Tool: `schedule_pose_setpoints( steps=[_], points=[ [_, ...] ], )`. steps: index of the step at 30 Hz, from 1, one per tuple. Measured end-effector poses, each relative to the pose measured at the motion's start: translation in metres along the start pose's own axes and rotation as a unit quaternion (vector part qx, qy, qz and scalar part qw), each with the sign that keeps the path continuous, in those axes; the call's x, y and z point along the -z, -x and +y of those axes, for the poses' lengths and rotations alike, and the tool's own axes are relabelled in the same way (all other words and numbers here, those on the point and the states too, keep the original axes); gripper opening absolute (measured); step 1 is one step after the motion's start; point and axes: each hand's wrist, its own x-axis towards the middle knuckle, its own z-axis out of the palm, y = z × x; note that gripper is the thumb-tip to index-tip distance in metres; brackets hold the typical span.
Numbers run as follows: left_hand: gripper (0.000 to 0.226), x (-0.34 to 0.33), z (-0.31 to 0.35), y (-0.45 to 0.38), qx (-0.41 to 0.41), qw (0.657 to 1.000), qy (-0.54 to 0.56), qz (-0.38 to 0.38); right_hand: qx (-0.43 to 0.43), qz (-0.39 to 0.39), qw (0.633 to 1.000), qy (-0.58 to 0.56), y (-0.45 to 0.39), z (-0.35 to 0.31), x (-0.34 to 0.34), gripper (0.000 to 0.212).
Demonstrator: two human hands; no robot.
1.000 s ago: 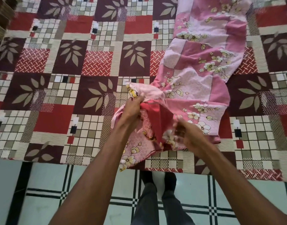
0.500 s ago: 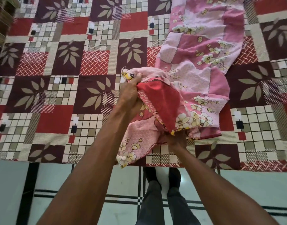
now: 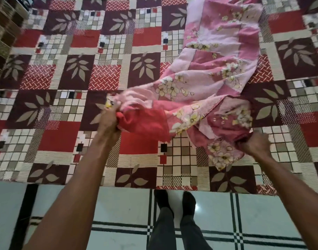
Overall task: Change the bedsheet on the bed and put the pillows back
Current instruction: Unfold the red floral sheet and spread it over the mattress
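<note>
A pink floral sheet (image 3: 217, 56) lies folded in a long strip across the bed, running from the top right toward me. The bed is covered by a patchwork sheet (image 3: 64, 73) of red, maroon and cream squares with leaf prints. My left hand (image 3: 108, 120) grips the near left end of the pink sheet, where a red patch bunches up. My right hand (image 3: 252, 144) grips its near right corner. The near end of the pink sheet is stretched between both hands, lifted a little above the bed.
The bed's near edge (image 3: 154, 185) runs across the lower frame. Below it lies a pale tiled floor (image 3: 262, 213) with dark lines, where my two feet (image 3: 174, 201) stand. A dark woven surface (image 3: 1, 38) shows at the far left.
My hands have pulled apart, the right one swinging out to the right with a corner. The bunched end of the pink sheet has spread wider between them.
</note>
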Motion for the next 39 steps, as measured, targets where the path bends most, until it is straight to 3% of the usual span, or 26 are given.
schedule_pose_setpoints(
  steps=[1, 3, 5, 6, 7, 9, 11, 13, 16, 19, 21, 24, 26, 29, 31, 33, 36, 39],
  points=[
    [0.033, -0.006, -0.01, 0.007, 0.006, 0.999, -0.022, -0.034, 0.035, -0.005, 0.999, 0.026, 0.011, -0.012, -0.005, 0.054],
    [0.038, -0.017, -0.025, 0.025, 0.03, 0.995, -0.049, -0.087, 0.13, 0.058, 0.989, 0.025, 0.033, -0.039, -0.015, 0.045],
    [0.047, -0.029, -0.038, 0.043, 0.06, 0.992, -0.037, -0.101, 0.222, 0.151, 0.963, -0.022, 0.063, -0.073, -0.015, 0.04],
    [0.056, -0.036, -0.045, 0.052, 0.077, 0.991, -0.009, -0.107, 0.267, 0.154, 0.949, -0.066, 0.072, -0.086, -0.019, 0.036],
    [0.064, -0.042, -0.051, 0.059, 0.097, 0.989, 0.026, -0.113, 0.3, 0.108, 0.94, -0.124, 0.088, -0.104, -0.019, 0.029],
    [0.062, -0.054, -0.063, 0.07, 0.117, 0.985, 0.063, -0.108, 0.322, -0.104, 0.914, -0.226, 0.116, -0.135, -0.021, 0.025],
    [0.045, -0.06, -0.071, 0.07, 0.112, 0.989, 0.03, -0.09, 0.332, -0.265, 0.869, -0.252, 0.136, -0.156, -0.027, 0.045],
    [0.032, -0.062, -0.076, 0.068, 0.097, 0.99, -0.016, -0.101, 0.356, -0.285, 0.858, -0.235, 0.141, -0.164, -0.035, 0.06],
    [0.021, -0.056, -0.081, 0.065, 0.075, 0.99, -0.063, -0.096, 0.38, -0.226, 0.875, -0.198, 0.135, -0.163, -0.044, 0.044],
    [0.022, -0.049, -0.082, 0.058, 0.054, 0.992, -0.102, -0.048, 0.34, -0.229, 0.886, -0.218, 0.124, -0.156, -0.039, 0.013],
    [0.022, -0.039, -0.078, 0.051, 0.06, 0.992, -0.109, -0.023, 0.259, -0.223, 0.901, -0.266, 0.104, -0.147, -0.035, 0.011],
    [0.018, 0.0, -0.067, 0.033, 0.084, 0.993, -0.063, 0.057, 0.06, -0.151, 0.905, -0.394, 0.057, -0.121, -0.022, 0.019],
    [0.009, 0.033, -0.056, 0.024, 0.051, 0.981, -0.081, 0.167, -0.081, -0.055, 0.886, -0.454, 0.028, -0.102, -0.006, 0.023],
    [0.009, 0.064, -0.04, 0.013, -0.019, 0.944, -0.138, 0.3, -0.159, 0.072, 0.921, -0.348, -0.002, -0.075, 0.014, 0.038],
    [0.007, 0.063, -0.034, 0.007, -0.048, 0.935, -0.174, 0.306, -0.144, 0.099, 0.943, -0.282, -0.014, -0.066, 0.016, 0.04],
    [0.01, 0.055, -0.033, 0.005, -0.047, 0.94, -0.204, 0.268, -0.108, 0.063, 0.973, -0.192, -0.011, -0.069, 0.01, 0.041],
    [0.032, 0.041, -0.037, 0.012, -0.036, 0.948, -0.254, 0.188, 0.027, 0.037, 0.998, -0.051, 0.008, -0.088, -0.009, 0.063],
    [0.044, 0.035, -0.046, 0.019, -0.007, 0.961, -0.248, 0.123, 0.226, 0.058, 0.972, 0.017, 0.029, -0.123, -0.033, 0.072]
  ],
)
